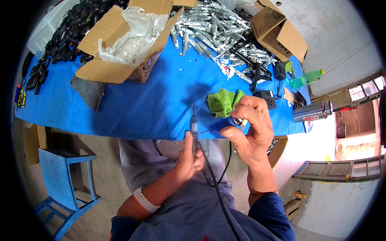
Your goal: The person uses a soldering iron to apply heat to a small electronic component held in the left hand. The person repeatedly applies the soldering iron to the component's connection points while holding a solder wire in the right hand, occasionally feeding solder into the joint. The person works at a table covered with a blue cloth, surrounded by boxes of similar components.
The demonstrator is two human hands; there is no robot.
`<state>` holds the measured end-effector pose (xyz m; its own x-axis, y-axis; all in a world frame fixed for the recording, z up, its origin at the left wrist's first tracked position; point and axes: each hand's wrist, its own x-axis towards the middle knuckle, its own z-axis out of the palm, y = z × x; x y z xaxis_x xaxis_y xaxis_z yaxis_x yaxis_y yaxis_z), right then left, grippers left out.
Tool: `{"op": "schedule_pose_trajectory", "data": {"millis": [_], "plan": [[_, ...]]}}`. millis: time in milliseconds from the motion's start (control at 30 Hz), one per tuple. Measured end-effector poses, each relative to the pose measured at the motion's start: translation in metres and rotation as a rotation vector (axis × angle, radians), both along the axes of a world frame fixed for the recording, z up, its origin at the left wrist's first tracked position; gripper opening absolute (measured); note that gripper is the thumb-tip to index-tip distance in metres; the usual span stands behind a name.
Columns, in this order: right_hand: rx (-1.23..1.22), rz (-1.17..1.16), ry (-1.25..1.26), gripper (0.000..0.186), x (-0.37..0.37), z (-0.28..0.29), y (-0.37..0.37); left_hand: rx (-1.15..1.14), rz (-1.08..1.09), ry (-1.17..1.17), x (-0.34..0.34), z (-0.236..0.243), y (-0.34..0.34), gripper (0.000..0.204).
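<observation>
My left hand point(189, 158) is closed round a slim pen-shaped tool point(194, 126) with a smoky clear body and a thin tip pointing away from me. A black cable point(217, 188) runs from its lower end down across my lap. In my right hand point(254, 128) is a screwdriver point(222, 125) with a translucent blue handle, pinched between thumb and fingers. Its thin shaft points left at the pen-shaped tool; whether they touch I cannot tell. Just beyond the screwdriver, a crumpled green cloth point(221, 103) lies on the blue-covered table point(161, 108).
Grey pen-shaped parts point(213, 28) are heaped at the back. An open carton point(100, 72) with clear plastic bags stands left of them, beside a pile of black parts point(68, 36). A green bottle point(307, 79) and a metal flask point(313, 111) lie at right. A blue chair point(60, 176) stands lower left.
</observation>
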<state>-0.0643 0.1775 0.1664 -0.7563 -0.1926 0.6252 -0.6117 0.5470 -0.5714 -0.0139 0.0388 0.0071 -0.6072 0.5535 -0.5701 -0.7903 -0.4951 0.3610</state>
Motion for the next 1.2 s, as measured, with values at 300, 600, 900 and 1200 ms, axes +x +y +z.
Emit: {"op": "schedule_pose_trajectory", "data": {"millis": [300,600,900,1200], "plan": [[-0.299,0.032,-0.274,0.036,0.000,0.007,0.008,-0.026,0.012,0.005,0.000,0.003,0.002,0.069],[-0.290,0.063,-0.358,0.021,0.001,0.004,0.014,-0.038,0.017,-0.047,0.000,-0.001,0.003,0.069],[0.013,-0.129,-0.116,0.033,0.010,0.007,0.001,-0.066,0.037,0.016,0.001,-0.002,0.004,0.070],[-0.203,0.271,-0.299,0.031,-0.004,0.007,0.024,-0.075,0.030,-0.031,0.001,-0.001,0.004,0.071]]}}
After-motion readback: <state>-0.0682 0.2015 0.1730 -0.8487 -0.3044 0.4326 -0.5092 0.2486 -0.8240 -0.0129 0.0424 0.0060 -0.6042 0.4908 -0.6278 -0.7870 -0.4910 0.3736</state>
